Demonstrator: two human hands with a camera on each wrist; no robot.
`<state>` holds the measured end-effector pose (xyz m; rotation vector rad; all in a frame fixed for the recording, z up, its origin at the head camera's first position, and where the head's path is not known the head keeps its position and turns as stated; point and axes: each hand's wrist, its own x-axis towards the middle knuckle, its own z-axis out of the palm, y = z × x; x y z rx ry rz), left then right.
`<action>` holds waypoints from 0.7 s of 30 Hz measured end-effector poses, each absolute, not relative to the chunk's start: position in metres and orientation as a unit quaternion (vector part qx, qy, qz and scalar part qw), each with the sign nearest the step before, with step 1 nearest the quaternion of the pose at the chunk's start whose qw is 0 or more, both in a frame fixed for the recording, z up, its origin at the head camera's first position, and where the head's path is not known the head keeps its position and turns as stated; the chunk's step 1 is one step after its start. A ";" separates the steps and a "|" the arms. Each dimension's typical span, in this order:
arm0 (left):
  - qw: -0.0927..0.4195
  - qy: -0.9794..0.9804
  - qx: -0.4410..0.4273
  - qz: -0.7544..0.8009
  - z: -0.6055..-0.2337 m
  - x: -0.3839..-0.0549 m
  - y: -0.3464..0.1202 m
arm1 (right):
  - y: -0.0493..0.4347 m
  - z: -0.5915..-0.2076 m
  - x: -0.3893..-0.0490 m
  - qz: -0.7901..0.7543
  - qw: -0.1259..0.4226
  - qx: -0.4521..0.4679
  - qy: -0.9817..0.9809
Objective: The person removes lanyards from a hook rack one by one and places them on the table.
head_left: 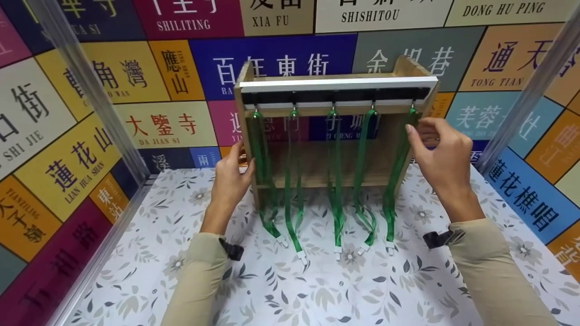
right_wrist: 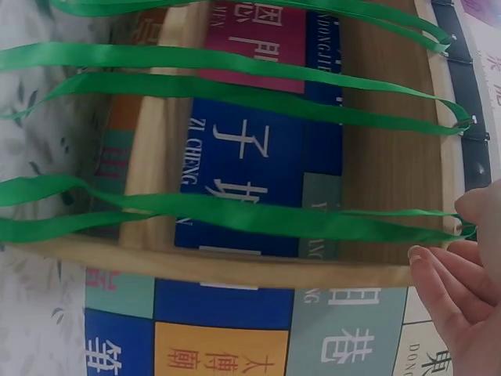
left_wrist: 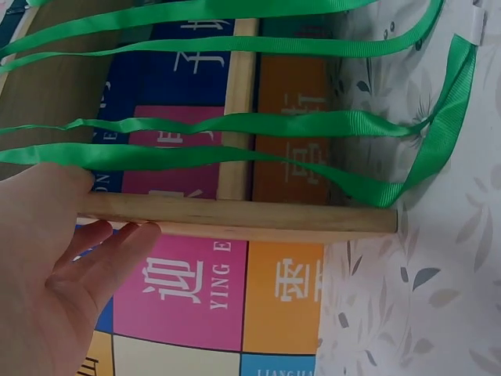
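A wooden rack [head_left: 326,180] stands upright on the table, with a black strip [head_left: 312,96] of small metal hooks across its top front. Several green lanyards [head_left: 334,149] hang from the hooks, their white end clips [head_left: 302,258] lying on the tablecloth. My left hand [head_left: 231,174] grips the rack's left side board [left_wrist: 235,215], thumb inside and fingers outside. At the upper right side board [right_wrist: 313,272], my right hand [head_left: 442,149] holds the rack's edge. Its thumb lies by the top of the rightmost lanyard [right_wrist: 274,219]; some of its fingers are partly hidden behind the board.
A white tablecloth [head_left: 136,271] with grey leaves and flowers covers the table. Behind and beside it stand walls of coloured panels [head_left: 163,124] with printed characters. Clear upright posts [head_left: 97,95] stand at the left and right corners.
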<state>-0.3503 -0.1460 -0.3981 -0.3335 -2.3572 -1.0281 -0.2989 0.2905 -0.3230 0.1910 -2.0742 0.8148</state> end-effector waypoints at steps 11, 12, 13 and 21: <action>0.284 -0.875 -0.128 -0.370 -0.402 -0.351 -0.144 | 0.281 -0.308 -0.306 0.333 0.436 0.028 -0.836; 0.286 -0.875 -0.127 -0.370 -0.402 -0.351 -0.144 | 0.280 -0.308 -0.307 0.331 0.435 0.026 -0.837; 0.290 -0.875 -0.126 -0.368 -0.402 -0.351 -0.143 | 0.280 -0.307 -0.307 0.330 0.433 0.024 -0.838; 0.304 -0.868 -0.115 -0.376 -0.403 -0.352 -0.140 | 0.277 -0.304 -0.309 0.329 0.426 0.014 -0.842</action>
